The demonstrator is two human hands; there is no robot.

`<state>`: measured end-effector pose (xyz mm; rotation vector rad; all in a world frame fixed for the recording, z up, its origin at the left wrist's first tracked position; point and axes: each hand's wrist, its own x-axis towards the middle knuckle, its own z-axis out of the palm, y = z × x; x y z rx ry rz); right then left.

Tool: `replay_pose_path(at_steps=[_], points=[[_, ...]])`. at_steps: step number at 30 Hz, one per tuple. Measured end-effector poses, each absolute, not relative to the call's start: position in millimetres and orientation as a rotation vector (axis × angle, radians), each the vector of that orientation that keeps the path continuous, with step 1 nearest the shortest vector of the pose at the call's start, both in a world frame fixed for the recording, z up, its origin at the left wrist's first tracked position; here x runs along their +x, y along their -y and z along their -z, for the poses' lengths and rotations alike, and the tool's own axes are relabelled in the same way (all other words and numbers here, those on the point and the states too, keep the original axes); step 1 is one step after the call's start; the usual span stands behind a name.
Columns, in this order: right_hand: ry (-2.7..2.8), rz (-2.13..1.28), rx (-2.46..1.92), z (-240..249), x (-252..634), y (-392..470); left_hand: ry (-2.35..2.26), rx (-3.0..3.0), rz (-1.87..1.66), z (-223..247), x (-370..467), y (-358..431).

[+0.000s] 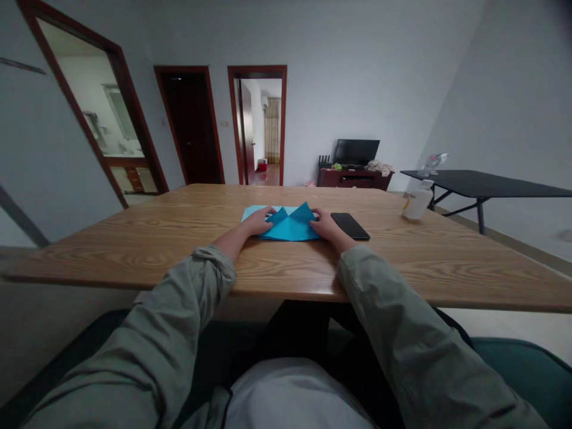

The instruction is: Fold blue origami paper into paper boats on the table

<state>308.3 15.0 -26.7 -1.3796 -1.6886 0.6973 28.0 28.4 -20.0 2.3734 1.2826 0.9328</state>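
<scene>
A sheet of blue paper [289,227] lies on the wooden table in front of me, with two pointed flaps standing up along its far side. At its left flap my left hand [259,221] has its fingers closed on the paper. My right hand [325,224] pinches the flap on the other side. Behind and partly under the blue sheet is lighter blue paper [250,210], mostly covered. A black smartphone [351,226] rests flat just right of my right hand, apart from the paper.
The wooden table [170,238] reaches to both sides. A whitish translucent container [417,201] stands toward its right end. Beyond are a black folding table [487,183] and a low cabinet [353,179] bearing a television [357,152].
</scene>
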Motion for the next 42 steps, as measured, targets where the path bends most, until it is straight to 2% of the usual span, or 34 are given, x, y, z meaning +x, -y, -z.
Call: replay_pose_path(at_steps=[4, 7, 15, 23, 31, 42], points=[[1.941, -0.227, -1.470, 24, 304, -6, -1.323, 2.481, -0.860, 23, 35, -23], [2.090, -0.126, -1.486, 23, 299, 1, -1.329, 2.514, -0.755, 25, 36, -20], [2.316, -0.242, -1.372, 27, 290, 3, -1.315, 2.575, -0.484, 26, 40, -15], [2.427, -0.210, -1.441, 20, 276, 15, -1.285, 2.573, -0.259, 22, 58, 2], [2.517, -0.292, -1.527, 15, 272, 22, -1.200, 2.582, -0.218, 25, 61, -2], [2.465, -0.469, -1.457, 16, 278, 24, -1.174, 2.472, -0.484, 18, 51, 5]])
